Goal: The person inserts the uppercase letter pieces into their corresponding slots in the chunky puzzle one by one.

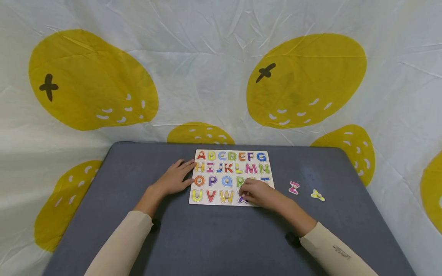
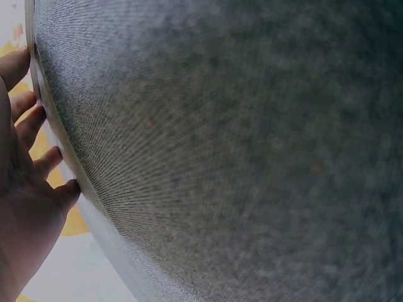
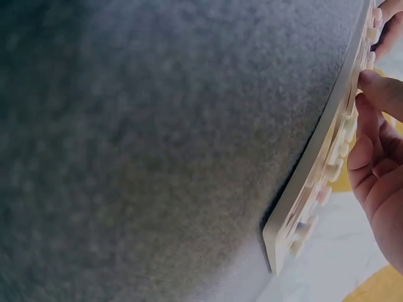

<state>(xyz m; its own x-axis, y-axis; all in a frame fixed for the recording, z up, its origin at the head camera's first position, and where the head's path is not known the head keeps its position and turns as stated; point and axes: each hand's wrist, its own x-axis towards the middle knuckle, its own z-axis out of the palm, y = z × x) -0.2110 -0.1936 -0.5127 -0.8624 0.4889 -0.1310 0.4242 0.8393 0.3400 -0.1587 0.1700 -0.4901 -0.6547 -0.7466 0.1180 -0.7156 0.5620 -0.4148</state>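
A wooden alphabet puzzle board point(image 1: 215, 204) lies flat, with colourful letter pieces in rows, each with a small knob. My left hand point(image 1: 176, 178) rests beside its left side, fingers spread and fingertips at the edge. Over the lower right part, my right hand point(image 1: 259, 192) pinches the purple letter X piece point(image 1: 243, 199) at its slot; the fingers cover most of that piece. In the right wrist view, thumb and fingers point(image 3: 368, 154) come together close over the board point(image 3: 296, 201), seen edge-on. A hand also covers several letters around the X.
To the right of the board, a pink letter Z piece point(image 1: 294, 188) and a yellow letter Y piece point(image 1: 317, 195) lie loose on the grey table point(image 1: 221, 245). A white curtain point(image 1: 203, 84) with yellow fruit prints hangs behind the table and at its sides.
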